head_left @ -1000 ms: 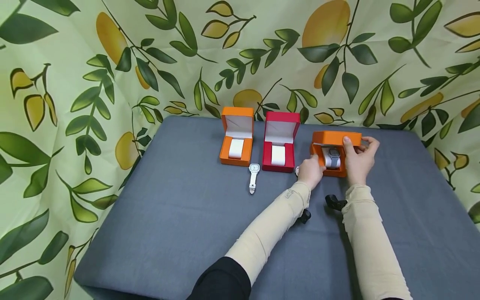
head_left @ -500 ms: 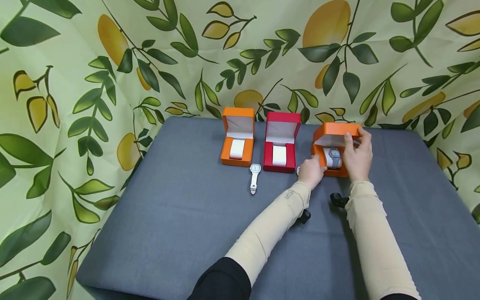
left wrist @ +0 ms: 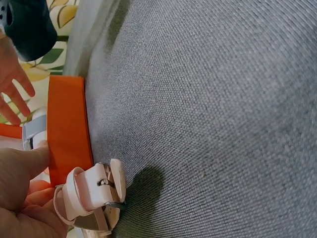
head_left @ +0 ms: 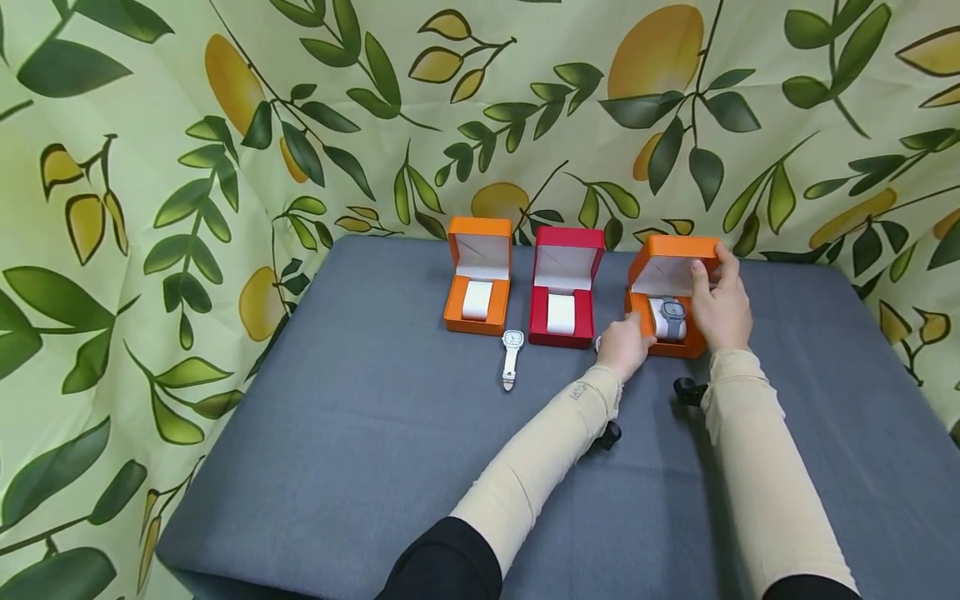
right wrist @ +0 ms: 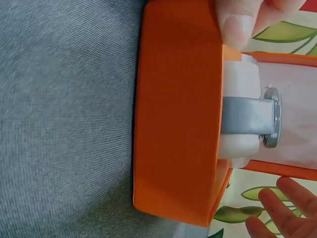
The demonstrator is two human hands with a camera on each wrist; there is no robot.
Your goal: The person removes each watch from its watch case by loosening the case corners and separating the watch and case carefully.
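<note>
On the right of the table an orange watch box [head_left: 667, 347] stands with its lid [head_left: 678, 247] raised. Inside, a watch with a grey strap [head_left: 671, 317] is wrapped round a white cushion [right wrist: 241, 74]. My left hand [head_left: 622, 346] holds the box at its front left corner, thumb [left wrist: 37, 156] on the upper edge. Beside that hand, a watch with a pale pink strap and buckle [left wrist: 91, 191] is largely hidden in the head view. My right hand [head_left: 722, 308] is at the lid's right side, its fingers [right wrist: 277, 210] spread and fairly straight in the right wrist view.
A second orange box [head_left: 452, 317] and a red box [head_left: 537, 329] stand open to the left, each with a white cushion. A white-strapped watch [head_left: 511, 358] lies before them on the grey table [head_left: 337, 400]. A leaf-patterned cloth [head_left: 420, 125] hangs behind.
The right orange box's lid has swung up and back from nearly closed, with my right hand at its side. My left hand has stayed at the box corner.
</note>
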